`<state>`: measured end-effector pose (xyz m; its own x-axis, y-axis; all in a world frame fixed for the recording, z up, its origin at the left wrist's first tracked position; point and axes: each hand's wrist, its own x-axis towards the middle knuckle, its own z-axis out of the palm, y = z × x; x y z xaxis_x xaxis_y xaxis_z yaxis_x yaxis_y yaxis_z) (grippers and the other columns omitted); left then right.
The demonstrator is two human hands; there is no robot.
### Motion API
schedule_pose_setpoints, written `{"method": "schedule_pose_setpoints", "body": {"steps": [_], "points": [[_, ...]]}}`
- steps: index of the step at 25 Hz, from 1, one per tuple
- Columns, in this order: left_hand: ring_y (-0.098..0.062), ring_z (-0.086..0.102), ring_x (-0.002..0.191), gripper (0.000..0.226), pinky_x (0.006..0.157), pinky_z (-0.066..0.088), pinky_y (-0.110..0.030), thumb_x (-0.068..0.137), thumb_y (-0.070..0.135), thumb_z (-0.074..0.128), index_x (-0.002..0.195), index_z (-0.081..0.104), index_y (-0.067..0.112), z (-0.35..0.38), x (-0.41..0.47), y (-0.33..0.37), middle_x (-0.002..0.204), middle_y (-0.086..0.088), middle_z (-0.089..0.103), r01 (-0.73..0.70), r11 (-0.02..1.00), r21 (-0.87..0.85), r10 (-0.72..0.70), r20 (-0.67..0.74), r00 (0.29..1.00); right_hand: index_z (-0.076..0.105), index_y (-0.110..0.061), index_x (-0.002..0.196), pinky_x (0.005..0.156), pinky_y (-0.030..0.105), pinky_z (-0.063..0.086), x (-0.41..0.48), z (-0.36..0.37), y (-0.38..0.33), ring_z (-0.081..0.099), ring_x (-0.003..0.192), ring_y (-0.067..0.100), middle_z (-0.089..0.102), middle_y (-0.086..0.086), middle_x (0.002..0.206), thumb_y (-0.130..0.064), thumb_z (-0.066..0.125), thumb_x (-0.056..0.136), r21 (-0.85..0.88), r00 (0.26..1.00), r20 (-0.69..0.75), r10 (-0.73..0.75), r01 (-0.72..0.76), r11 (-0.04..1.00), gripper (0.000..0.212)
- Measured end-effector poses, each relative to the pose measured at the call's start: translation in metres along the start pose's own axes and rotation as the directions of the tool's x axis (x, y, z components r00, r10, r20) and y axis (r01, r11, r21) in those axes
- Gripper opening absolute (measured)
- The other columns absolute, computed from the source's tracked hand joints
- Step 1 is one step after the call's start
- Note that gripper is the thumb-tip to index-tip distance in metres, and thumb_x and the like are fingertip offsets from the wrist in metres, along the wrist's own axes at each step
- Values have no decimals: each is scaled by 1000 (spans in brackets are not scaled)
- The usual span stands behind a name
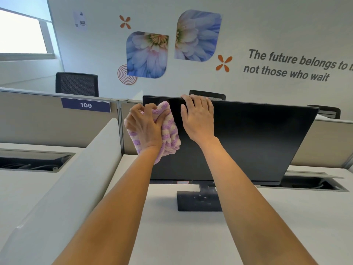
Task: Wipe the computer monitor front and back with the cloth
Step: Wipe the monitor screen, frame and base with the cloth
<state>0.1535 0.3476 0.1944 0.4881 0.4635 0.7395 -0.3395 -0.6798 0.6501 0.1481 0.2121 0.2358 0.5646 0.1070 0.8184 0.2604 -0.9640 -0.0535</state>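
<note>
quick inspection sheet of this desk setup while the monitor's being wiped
surface: pale desk, carrying only the stand base, which shows light specks
job's things: monitor upright, screen dark; purple-and-white cloth bunched against its upper left edge
clutter: nothing seen
hands: left hand grips the cloth; right hand holds the monitor's top edge, fingers hooked over it
cables: dark cables lie in the open desk channel at left
surroundings: partition with a 109 sign, office chairs behind it, flower mural on the wall
</note>
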Motion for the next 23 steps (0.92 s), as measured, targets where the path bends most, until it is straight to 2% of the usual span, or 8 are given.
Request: {"method": "schedule_pose_setpoints", "body": {"steps": [3, 5, 8, 11, 13, 15, 19, 23], "points": [[-26, 43, 90, 18, 79, 30, -36, 82, 34, 64, 92, 63, 19, -9, 6, -1, 94, -10, 54, -146, 988, 39, 148, -53, 988, 53, -17, 129, 111, 41, 25, -1, 1, 1, 48, 119, 25, 57, 5, 123, -33, 30, 97, -3, 1000, -21, -1, 1, 1000, 42], [-27, 50, 84, 16, 74, 40, -35, 85, 25, 59, 93, 62, 12, -19, 14, -2, 92, -10, 55, -107, 988, -108, 95, -109, 989, 54, -17, 128, 111, 42, 26, -2, 2, 0, 49, 118, 25, 57, 5, 122, -33, 28, 96, -2, 999, -41, 1, -1, 1000, 44], [-26, 53, 85, 17, 74, 47, -36, 91, 28, 55, 98, 57, 13, -29, 34, -3, 97, -9, 51, -15, 952, -304, -35, -157, 987, 54, -18, 128, 111, 42, 26, -1, 3, 0, 49, 117, 25, 57, 5, 121, -32, 30, 96, 4, 999, -51, 6, -5, 1000, 43], [-18, 53, 98, 31, 83, 49, -29, 96, 33, 47, 115, 53, 8, -25, 35, 1, 111, -10, 52, 82, 920, -383, -117, -70, 991, 55, -18, 127, 111, 42, 26, -1, 5, 0, 49, 117, 24, 57, 5, 120, -31, 32, 96, -2, 998, -68, 10, -10, 1000, 40], [-10, 49, 111, 42, 91, 38, -19, 97, 41, 42, 130, 44, 15, -21, 28, 7, 126, -1, 52, 228, 878, -421, -219, 72, 973, 55, -19, 126, 111, 42, 26, -1, 7, -1, 49, 117, 24, 57, 5, 120, -33, 29, 96, -9, 997, -78, 16, -17, 1000, 42], [-2, 43, 111, 57, 93, 32, -17, 91, 51, 46, 138, 35, 22, -18, 20, 7, 132, 6, 49, 316, 860, -401, -254, 201, 946, 54, -19, 126, 111, 41, 26, -2, 8, -2, 49, 117, 24, 57, 4, 119, -34, 26, 95, -13, 996, -88, 20, -21, 1000, 45], [-6, 54, 94, 61, 79, 44, -18, 79, 58, 61, 124, 44, 22, -11, 14, -10, 104, 10, 55, 348, 866, -358, -270, 251, 930, 55, -18, 124, 110, 41, 27, -1, 12, -2, 50, 115, 25, 58, 5, 118, -34, 28, 95, -15, 992, -126, 15, -17, 1000, 43], [-9, 59, 88, 51, 75, 50, -19, 79, 58, 61, 114, 50, 23, -5, -4, -33, 97, 6, 59, 396, 838, -375, -306, 277, 911, 56, -18, 123, 110, 41, 26, -2, 17, -4, 50, 115, 26, 58, 6, 118, -34, 32, 95, -23, 989, -148, 22, -26, 999, 41]]}}
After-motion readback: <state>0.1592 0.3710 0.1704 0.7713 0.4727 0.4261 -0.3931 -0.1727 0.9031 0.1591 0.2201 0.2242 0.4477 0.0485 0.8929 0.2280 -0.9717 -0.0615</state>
